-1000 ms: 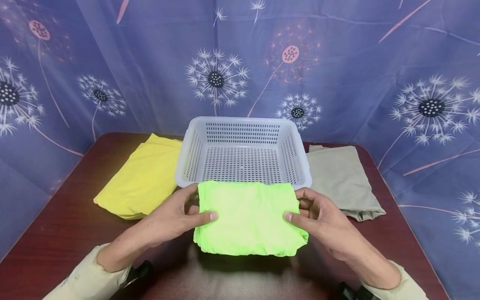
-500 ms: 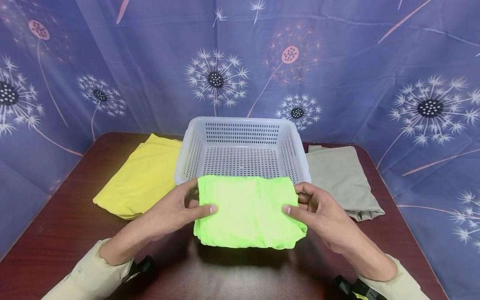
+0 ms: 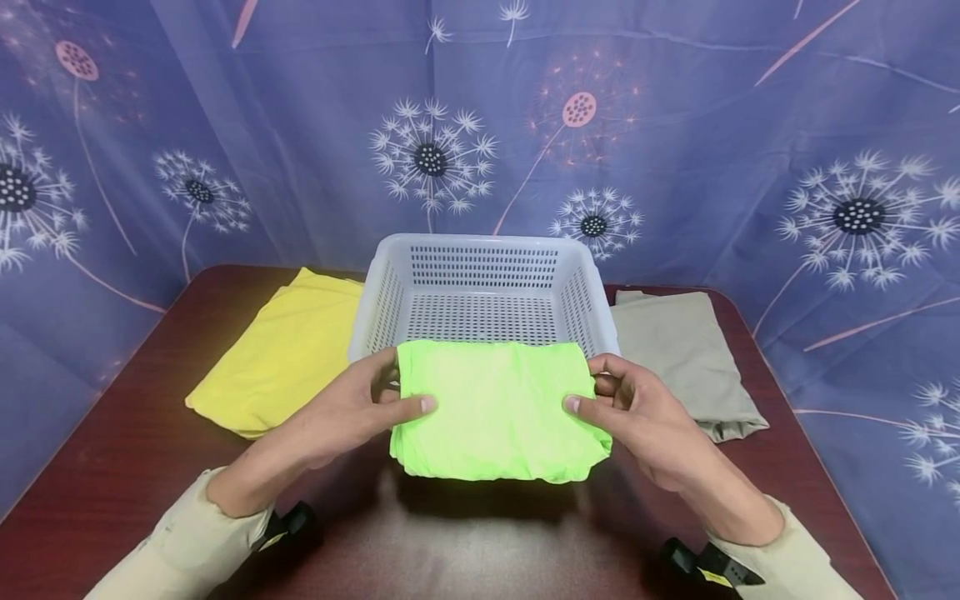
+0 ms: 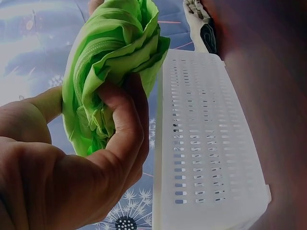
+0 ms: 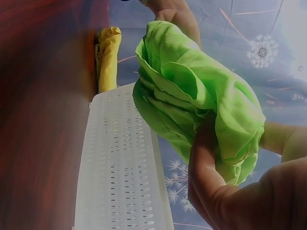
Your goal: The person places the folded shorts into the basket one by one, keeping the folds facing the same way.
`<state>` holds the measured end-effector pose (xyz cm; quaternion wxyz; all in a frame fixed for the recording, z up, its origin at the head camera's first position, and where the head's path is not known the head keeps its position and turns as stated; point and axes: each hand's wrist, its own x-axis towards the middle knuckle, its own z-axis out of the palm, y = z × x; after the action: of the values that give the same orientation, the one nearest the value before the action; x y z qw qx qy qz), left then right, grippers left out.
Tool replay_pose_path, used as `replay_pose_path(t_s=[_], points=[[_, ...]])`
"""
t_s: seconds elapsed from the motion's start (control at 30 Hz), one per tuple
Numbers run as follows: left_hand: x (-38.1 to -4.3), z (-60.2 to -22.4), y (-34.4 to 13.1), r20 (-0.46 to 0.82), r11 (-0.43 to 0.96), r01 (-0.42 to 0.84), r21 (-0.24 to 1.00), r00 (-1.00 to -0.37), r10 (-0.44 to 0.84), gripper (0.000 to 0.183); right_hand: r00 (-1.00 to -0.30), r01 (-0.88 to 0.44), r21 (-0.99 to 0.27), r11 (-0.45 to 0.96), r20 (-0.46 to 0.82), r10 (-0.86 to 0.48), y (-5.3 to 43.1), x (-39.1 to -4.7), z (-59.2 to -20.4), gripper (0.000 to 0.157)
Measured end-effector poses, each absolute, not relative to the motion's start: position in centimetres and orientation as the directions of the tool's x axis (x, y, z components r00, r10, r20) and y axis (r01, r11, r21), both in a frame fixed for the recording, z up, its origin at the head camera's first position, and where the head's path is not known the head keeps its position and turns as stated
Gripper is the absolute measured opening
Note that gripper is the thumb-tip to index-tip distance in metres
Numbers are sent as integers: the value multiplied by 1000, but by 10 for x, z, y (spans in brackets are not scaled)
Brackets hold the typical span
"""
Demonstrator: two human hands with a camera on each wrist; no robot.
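Note:
A folded bright green cloth (image 3: pixel 498 417) is held up off the table, overlapping the near rim of a white perforated plastic basket (image 3: pixel 483 250). My left hand (image 3: pixel 367 408) grips its left edge, thumb on the near face and fingers behind. At the opposite edge my right hand (image 3: pixel 637 417) pinches it the same way. In the left wrist view the green cloth (image 4: pixel 115 62) shows several layers between thumb and curled fingers. The right wrist view likewise has the green cloth (image 5: pixel 201 96) bunched in layers, above the level of the basket (image 5: pixel 120 163).
A folded yellow cloth (image 3: pixel 281 358) lies on the dark red table (image 3: pixel 480 558) left of the basket. On its right lies a folded grey cloth (image 3: pixel 682 358). A blue curtain (image 3: pixel 315 100) with dandelion prints hangs behind and around the table.
Both hands have moved the green cloth slightly away from me, so it covers more of the basket's near side. The basket and the other two cloths have stayed put.

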<state>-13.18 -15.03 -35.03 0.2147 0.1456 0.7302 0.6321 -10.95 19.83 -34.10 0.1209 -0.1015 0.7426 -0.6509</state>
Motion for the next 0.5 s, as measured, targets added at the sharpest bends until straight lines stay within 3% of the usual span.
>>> replay_pose_path(t_s=[0.5], points=[[-144, -350, -147, -120, 114, -73, 991, -862, 492, 67, -958, 14, -989, 145, -55, -281, 199, -120, -338, 35]])
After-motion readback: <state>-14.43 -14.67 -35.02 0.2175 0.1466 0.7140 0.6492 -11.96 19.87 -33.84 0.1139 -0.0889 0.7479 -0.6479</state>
